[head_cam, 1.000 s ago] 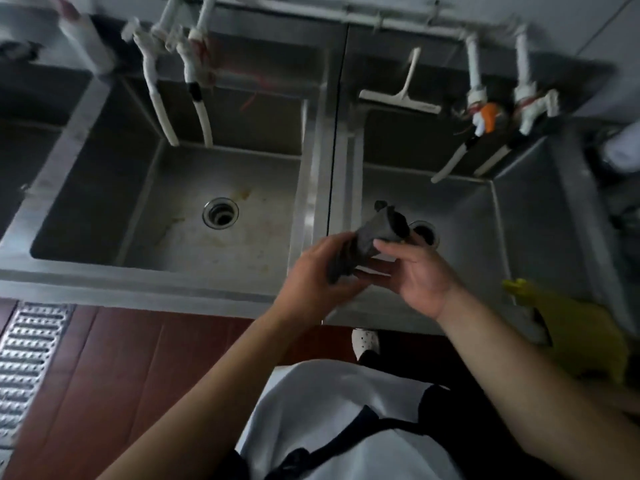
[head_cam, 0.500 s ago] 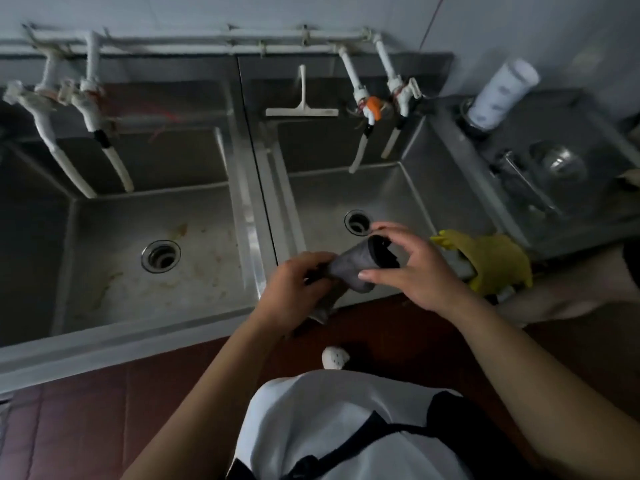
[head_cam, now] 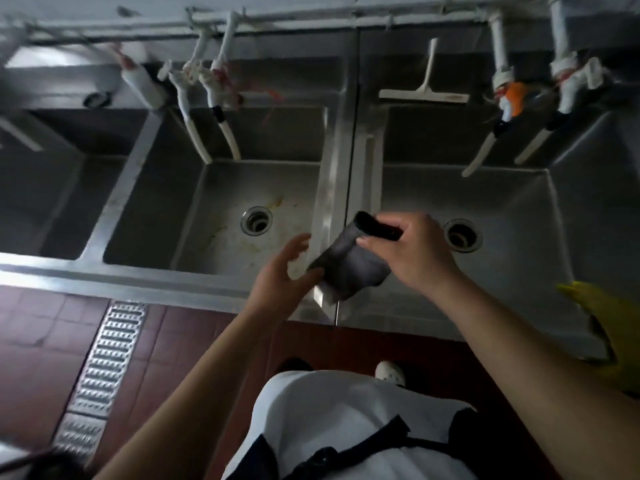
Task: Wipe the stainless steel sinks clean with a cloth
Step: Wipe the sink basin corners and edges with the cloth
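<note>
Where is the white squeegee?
In the head view, the white plastic squeegee rests on the back ledge of the right steel sink, left of the orange-marked tap.

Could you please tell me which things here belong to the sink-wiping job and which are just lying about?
For the job:
dark cloth, gripped by the right hand
left hand, touching its lower edge
stained sink
right sink

Lying about:
white squeegee
yellow glove
floor drain grate
</note>
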